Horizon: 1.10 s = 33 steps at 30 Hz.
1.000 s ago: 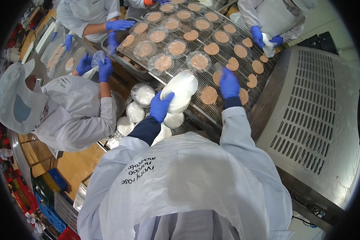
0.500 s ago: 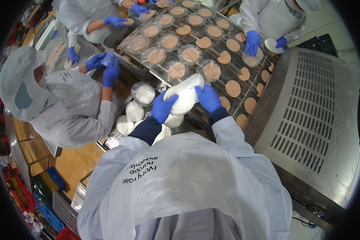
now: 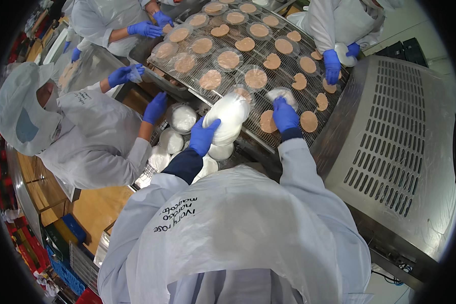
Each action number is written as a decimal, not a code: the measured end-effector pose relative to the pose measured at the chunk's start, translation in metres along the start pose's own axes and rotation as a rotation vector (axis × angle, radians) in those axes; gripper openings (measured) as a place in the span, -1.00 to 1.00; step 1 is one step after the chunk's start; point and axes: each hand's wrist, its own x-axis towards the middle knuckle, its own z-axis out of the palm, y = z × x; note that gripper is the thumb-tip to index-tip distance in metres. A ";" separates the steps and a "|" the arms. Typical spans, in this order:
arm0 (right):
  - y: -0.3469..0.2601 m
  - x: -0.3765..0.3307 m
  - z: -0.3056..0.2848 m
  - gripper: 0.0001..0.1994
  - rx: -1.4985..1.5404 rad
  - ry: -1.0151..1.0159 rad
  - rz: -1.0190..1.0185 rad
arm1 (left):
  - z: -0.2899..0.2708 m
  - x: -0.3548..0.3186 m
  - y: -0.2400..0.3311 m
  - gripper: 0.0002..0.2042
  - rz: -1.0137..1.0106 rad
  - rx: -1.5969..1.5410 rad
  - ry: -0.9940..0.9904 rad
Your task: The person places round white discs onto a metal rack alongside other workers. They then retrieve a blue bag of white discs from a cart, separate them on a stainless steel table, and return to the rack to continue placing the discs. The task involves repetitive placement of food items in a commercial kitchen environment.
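My left hand [image 3: 202, 139] grips a thick stack of round white film sheets [image 3: 225, 120], held over the near edge of a wire-mesh conveyor belt. Over the belt, my right hand [image 3: 286, 116] has a single round clear film sheet [image 3: 282, 95] at its fingertips. Just below that sheet lies a bare pinkish patty [image 3: 267, 121], with another patty [image 3: 309, 121] to the right of my hand. Farther along, clear film discs lie with several patties, such as one patty [image 3: 255, 78] beyond my stack. Both my hands wear blue gloves.
White film stacks [image 3: 183, 119] stand beside the belt at my left. A co-worker [image 3: 96, 126] stands close on that side. Others work at the far left and far right, one gloved hand [image 3: 332, 66] over the belt. A slotted metal housing [image 3: 385, 137] borders the right.
My right hand has left the stack and moved right over the belt with one film sheet. The patties have shifted away and leftward. The left co-worker's hands have separated.
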 end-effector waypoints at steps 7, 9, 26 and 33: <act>0.031 -0.094 0.041 -0.61 0.396 -0.089 -0.084 | 0.010 -0.011 -0.017 -0.60 0.007 0.008 0.013; 0.078 -0.079 0.048 -0.59 0.317 -0.004 -0.062 | 0.014 -0.017 -0.023 -0.59 0.010 0.021 -0.002; 0.033 -0.011 0.004 -0.70 0.076 0.173 -0.211 | 0.057 -0.076 -0.015 -0.63 -0.013 0.075 0.072; 0.147 -0.082 -0.059 -0.76 -0.007 0.182 0.379 | 0.057 -0.098 -0.033 -0.61 -0.037 0.037 0.124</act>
